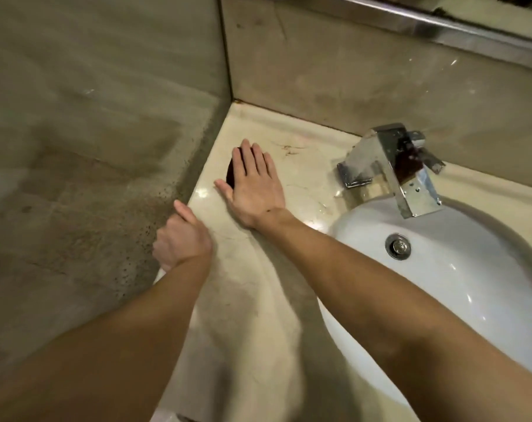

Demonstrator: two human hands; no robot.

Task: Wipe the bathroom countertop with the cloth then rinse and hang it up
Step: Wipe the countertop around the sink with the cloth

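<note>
Left hand (182, 239) curled loosely on the bench (252, 284) edge, holding nothing visible; farther in, right hand (254, 184) spread flat, pressing the dark cloth (230, 175) to the bench left of the faucet (389, 166).

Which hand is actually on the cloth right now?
The right hand, pressed flat over the dark cloth on the countertop near the back corner. The left hand just grips the counter's front edge.
</note>
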